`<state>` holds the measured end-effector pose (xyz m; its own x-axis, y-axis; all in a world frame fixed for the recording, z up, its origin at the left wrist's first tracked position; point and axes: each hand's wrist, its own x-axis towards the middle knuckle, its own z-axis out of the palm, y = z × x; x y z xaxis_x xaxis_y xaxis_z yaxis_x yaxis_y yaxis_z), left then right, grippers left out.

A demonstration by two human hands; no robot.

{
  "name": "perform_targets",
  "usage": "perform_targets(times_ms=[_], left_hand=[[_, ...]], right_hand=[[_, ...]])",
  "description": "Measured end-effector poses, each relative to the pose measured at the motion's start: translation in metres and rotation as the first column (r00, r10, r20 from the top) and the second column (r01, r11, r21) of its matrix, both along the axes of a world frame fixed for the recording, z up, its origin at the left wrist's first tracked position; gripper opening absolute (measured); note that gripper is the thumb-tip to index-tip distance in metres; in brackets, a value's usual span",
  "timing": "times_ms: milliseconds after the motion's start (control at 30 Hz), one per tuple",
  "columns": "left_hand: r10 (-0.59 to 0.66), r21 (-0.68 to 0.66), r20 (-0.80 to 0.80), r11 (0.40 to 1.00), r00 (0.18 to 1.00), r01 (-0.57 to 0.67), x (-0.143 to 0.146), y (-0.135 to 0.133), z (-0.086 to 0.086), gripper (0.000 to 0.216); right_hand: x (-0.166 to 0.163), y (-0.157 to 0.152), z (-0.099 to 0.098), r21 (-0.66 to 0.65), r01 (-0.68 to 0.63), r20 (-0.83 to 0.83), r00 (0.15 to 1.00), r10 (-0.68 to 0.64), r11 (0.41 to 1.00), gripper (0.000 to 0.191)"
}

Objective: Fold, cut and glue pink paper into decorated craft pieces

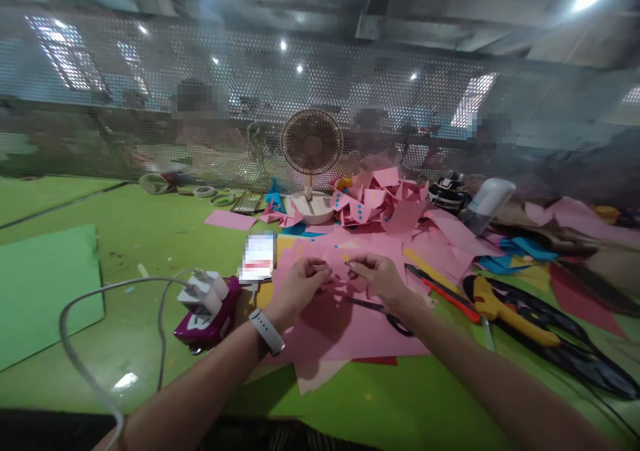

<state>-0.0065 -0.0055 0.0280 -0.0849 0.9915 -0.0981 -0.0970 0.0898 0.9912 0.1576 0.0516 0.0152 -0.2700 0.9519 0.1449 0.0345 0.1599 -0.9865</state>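
My left hand (300, 284) and my right hand (377, 274) meet over a stack of pink paper sheets (345, 328) on the green table. Both pinch a small pink paper piece (340, 268) between thumb and fingers. A pale watch is strapped on my left wrist (267, 331). Black-handled scissors (387, 314) lie on the pink sheets, partly under my right forearm.
A small fan (311, 154) stands at the back beside a heap of folded pink pieces (373, 201). A purple device with white plugs and cable (205, 304) sits left. Yellow and red tools (493, 304) lie right. A green sheet (45, 291) is far left. People sit behind a mesh screen.
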Motion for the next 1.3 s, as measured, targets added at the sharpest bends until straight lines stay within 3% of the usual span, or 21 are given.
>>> perform_targets(times_ms=[100,333,533,867,933,1133,1300], left_hand=[[0.017,0.018,0.069,1.0,0.997,-0.018,0.002,-0.001,0.001,0.028],[-0.095,-0.009,0.225,0.995,0.97,0.099,0.007,0.001,-0.009,0.023],[-0.14,0.008,0.306,0.989,0.942,0.144,0.01,-0.001,-0.015,0.027],[-0.11,0.034,0.254,0.994,0.961,0.105,0.012,-0.006,-0.007,0.03],[-0.1,0.04,0.25,0.995,0.963,0.093,0.013,-0.006,-0.007,0.031],[-0.164,0.058,0.218,0.986,0.962,0.155,0.014,-0.009,-0.008,0.034],[-0.045,0.012,0.254,0.999,0.966,0.043,0.014,-0.011,-0.008,0.032]], right_hand=[[-0.002,-0.005,0.002,-0.01,0.02,0.0,1.0,-0.02,1.0,0.025],[-0.004,-0.01,-0.003,-0.006,-0.124,-0.021,0.992,0.124,0.992,0.02],[0.0,-0.014,0.003,-0.032,-0.159,0.025,0.987,0.16,0.987,0.023],[0.005,-0.02,0.014,0.165,0.053,0.014,0.998,-0.056,0.985,0.014],[0.005,-0.021,0.014,0.149,0.07,0.0,0.997,-0.071,0.986,0.015],[0.003,-0.02,0.008,-0.021,-0.062,-0.051,0.997,0.061,0.998,0.024],[0.004,-0.024,0.008,-0.111,-0.142,-0.043,0.989,0.138,0.984,0.024]])
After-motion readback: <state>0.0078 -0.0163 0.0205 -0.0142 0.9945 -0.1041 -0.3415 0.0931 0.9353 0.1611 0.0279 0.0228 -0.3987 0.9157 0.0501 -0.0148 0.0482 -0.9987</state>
